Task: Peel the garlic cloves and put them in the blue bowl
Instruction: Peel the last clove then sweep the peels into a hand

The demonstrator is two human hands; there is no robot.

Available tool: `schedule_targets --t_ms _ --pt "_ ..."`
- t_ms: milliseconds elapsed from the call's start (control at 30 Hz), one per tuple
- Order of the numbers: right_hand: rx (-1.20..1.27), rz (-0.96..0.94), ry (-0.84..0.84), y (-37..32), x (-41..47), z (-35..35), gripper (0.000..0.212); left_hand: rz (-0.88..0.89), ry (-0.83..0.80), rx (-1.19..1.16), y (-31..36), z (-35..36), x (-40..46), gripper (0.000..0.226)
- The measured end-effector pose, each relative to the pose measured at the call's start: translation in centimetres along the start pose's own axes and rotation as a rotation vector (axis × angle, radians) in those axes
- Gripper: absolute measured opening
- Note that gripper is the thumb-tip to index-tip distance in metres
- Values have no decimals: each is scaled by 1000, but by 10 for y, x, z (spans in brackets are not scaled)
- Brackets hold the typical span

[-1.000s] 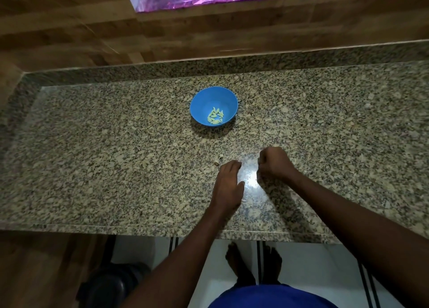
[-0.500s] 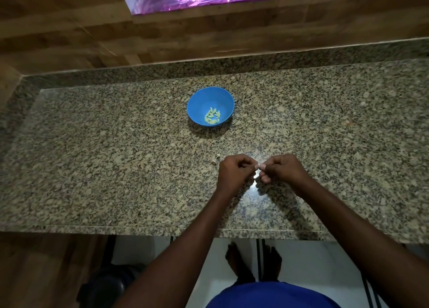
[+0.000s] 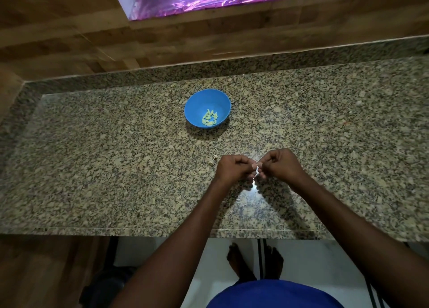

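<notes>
1. a small garlic clove (image 3: 257,167) is pinched between both hands, above the granite counter (image 3: 116,168).
2. left hand (image 3: 234,169) and right hand (image 3: 279,166) have curled fingers on it.
3. the blue bowl (image 3: 207,107), with peeled cloves (image 3: 210,120) inside, stands further back.

Bare forearms (image 3: 176,235) and feet (image 3: 241,264); blue garment (image 3: 274,295), perhaps a shirt

Speckled granite countertop (image 3: 116,168) ran wide, with a raised granite lip along the back. Blue bowl (image 3: 207,107) sat on it near the middle, peeled cloves (image 3: 210,119) inside. Small pale garlic scraps (image 3: 213,160) lay on the stone in front of the bowl, well apart from it.
</notes>
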State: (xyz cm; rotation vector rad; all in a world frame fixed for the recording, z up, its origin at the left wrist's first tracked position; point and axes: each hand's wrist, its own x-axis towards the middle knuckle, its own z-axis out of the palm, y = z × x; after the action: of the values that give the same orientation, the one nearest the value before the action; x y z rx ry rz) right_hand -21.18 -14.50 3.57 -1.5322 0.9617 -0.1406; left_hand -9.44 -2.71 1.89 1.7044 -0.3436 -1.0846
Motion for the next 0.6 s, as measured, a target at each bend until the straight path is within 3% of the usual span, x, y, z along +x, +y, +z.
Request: schedule_targets --t_ms 167,267,333,400,500,600 --pt "253 246 -14 4 3 -2 11 137 14 160 0 -1 0 1" --pt "479 507 -141 4 8 -5 15 248 48 260 4 4 -7 3" --pt "597 580 -207 2 7 -5 19 257 69 277 5 6 -6 2" --pt "514 463 -214 2 5 -6 17 218 80 248 4 6 -2 2" --pt "40 85 -149 -1 -2 -10 12 106 56 171 3 3 0 1" --pt "-145 -42 -254 -5 -3 -14 21 98 21 193 4 1 2 5"
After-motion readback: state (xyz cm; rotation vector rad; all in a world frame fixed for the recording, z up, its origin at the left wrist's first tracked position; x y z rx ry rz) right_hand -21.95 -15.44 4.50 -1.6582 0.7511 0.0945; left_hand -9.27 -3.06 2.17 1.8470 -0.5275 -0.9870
